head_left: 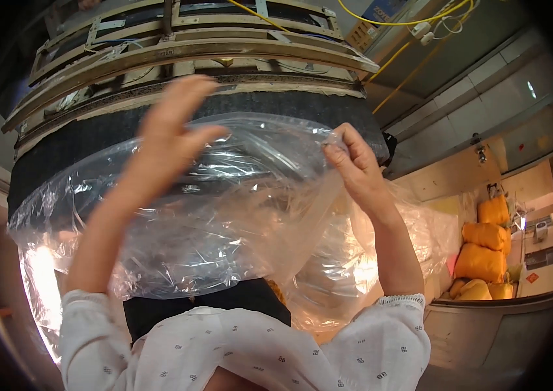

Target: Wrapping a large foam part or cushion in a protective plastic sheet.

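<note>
A large piece of clear plastic film (185,244), possibly a bag, spreads in loose folds across the space before my body and hangs down on both sides. My right hand (358,164) pinches its far edge at the right, with thumb and fingers closed on it. Above the left part of the film, my left hand (173,127) is slightly blurred. Its thumb stands apart from the fingers and nothing shows in it. Beneath the film's far edge lies a black-covered work surface (276,103).
Behind the black surface stands a frame of long bars (204,51). Yellow cables (390,62) hang at the far right. Lower right, several orange bundles (481,260) are stacked near a pale wall. A cardboard box (361,36) sits at the back.
</note>
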`<control>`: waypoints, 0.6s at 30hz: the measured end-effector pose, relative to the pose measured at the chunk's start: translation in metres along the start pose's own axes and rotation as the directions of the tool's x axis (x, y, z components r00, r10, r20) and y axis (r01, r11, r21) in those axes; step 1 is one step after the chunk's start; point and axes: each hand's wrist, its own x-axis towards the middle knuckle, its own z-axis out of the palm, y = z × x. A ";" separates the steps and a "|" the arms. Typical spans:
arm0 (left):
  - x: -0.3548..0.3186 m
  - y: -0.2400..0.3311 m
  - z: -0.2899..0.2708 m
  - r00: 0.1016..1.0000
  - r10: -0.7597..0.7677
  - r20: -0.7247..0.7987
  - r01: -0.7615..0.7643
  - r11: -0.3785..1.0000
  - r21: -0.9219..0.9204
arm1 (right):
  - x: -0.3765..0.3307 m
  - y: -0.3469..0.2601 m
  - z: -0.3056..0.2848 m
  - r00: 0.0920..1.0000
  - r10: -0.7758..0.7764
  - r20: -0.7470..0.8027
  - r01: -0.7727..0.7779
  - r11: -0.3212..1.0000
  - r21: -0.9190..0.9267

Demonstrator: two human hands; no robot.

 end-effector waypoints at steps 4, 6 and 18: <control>-0.001 0.027 0.053 0.986 -0.057 0.156 0.116 0.909 -0.401 | -0.008 -0.018 0.004 0.987 -0.082 0.136 0.090 0.994 -0.054; -0.008 0.030 0.050 0.965 -0.094 0.244 0.206 0.847 -0.490 | -0.009 -0.017 -0.017 0.960 -0.254 0.118 0.279 0.820 -0.500; -0.239 -0.061 -0.374 0.712 -0.394 -0.581 0.698 0.481 0.530 | -0.054 0.111 -0.019 0.804 -0.470 -0.365 0.122 0.731 -0.672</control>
